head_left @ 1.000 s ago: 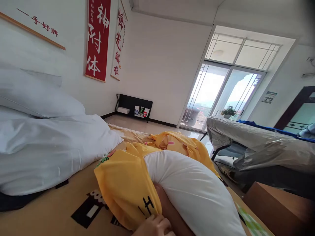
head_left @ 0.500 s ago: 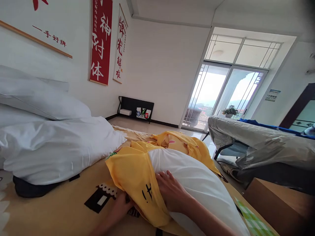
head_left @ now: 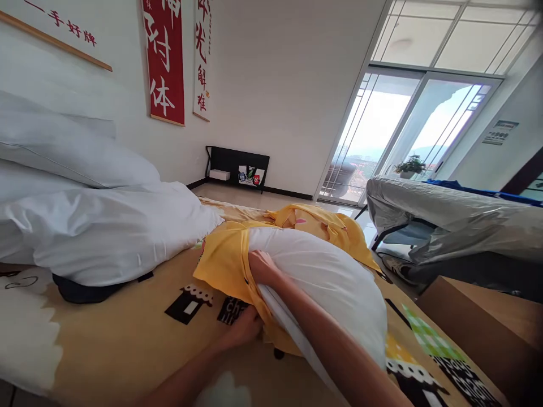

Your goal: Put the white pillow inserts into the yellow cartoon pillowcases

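Observation:
A white pillow (head_left: 331, 282) lies on the bed, its far end inside a yellow pillowcase (head_left: 224, 263) with black print. My right hand (head_left: 261, 267) rests on top of the pillow at the pillowcase's open edge, fingers curled into the fabric. My left hand (head_left: 244, 329) is low on the mattress, pinching the lower edge of the pillowcase beneath the pillow. More yellow cloth (head_left: 314, 223) is bunched behind the pillow.
White pillows and a white duvet (head_left: 97, 226) are piled at the left on the yellow printed bedsheet (head_left: 127, 339). A plastic-covered table (head_left: 449, 220) stands at the right, a wooden corner (head_left: 487, 322) nearer. Red wall scrolls (head_left: 165, 62) and glass balcony doors (head_left: 394, 135) lie beyond.
My right hand slid from flat on the pillow up to the pillowcase's edge and closed on it. The left arm reached further forward. The view tipped downward.

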{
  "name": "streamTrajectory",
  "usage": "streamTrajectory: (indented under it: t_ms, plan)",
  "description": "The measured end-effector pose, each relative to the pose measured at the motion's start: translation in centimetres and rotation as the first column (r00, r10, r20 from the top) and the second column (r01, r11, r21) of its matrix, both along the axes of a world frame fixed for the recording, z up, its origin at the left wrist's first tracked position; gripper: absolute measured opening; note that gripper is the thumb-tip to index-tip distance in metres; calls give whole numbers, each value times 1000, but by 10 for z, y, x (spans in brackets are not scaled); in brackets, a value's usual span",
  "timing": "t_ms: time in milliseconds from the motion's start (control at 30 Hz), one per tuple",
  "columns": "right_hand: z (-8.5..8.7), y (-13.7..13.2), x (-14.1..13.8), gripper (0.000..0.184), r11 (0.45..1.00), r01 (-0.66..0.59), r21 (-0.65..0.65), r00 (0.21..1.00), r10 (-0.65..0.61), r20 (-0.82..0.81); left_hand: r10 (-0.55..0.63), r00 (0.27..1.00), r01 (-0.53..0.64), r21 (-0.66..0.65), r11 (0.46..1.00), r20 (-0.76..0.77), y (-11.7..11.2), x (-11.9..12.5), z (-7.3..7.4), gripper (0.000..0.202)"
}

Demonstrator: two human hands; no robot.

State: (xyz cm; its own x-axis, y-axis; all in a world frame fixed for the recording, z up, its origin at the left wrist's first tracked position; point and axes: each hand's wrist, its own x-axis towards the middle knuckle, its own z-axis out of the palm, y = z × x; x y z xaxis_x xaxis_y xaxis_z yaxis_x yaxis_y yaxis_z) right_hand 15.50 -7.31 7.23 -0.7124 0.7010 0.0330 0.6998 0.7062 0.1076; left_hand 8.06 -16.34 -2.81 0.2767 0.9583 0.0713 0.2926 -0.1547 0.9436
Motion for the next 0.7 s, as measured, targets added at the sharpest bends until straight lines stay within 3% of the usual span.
streamTrajectory:
  t_ms: [100,200,300,400,433,500,567,600,633,700]
  plan:
    - [-4,1,-2,19,999,-30,-15,999,30,-19,-124,991,121,66,990,52,-15,2,9,25]
    - [-27,-8,10,16,998,-46,-50,999,46,2,-176,984,176,-44,983,17,-33,-16,5,28]
    - [-42,-24,31,18,995,-69,-66,998,69,1,-194,980,199,-125,972,55,-48,-54,3,39]
    - [-38,-44,57,13,990,-133,-51,989,129,-77,-246,955,270,-144,952,167,-58,-111,9,43]
    - [-33,-52,66,14,988,-150,-45,980,142,-139,-165,968,195,-149,969,192,-59,-133,12,44]
    - [-24,-67,80,19,984,-164,-70,944,136,-300,199,953,-169,-142,975,228,-57,-177,17,48]
    - [-17,-80,84,20,973,-163,-164,895,76,-439,562,785,-541,-153,827,262,-47,-212,22,52]
    - [-15,-84,81,19,962,-155,-227,877,28,-479,653,715,-630,-175,756,248,-39,-223,25,55]
    - [-16,-87,76,19,948,-136,-288,868,-26,-496,692,689,-664,-196,722,215,-28,-229,29,57]
    - [-21,-89,59,17,928,-53,-368,880,-131,-456,668,731,-633,-227,740,142,-4,-223,37,59]
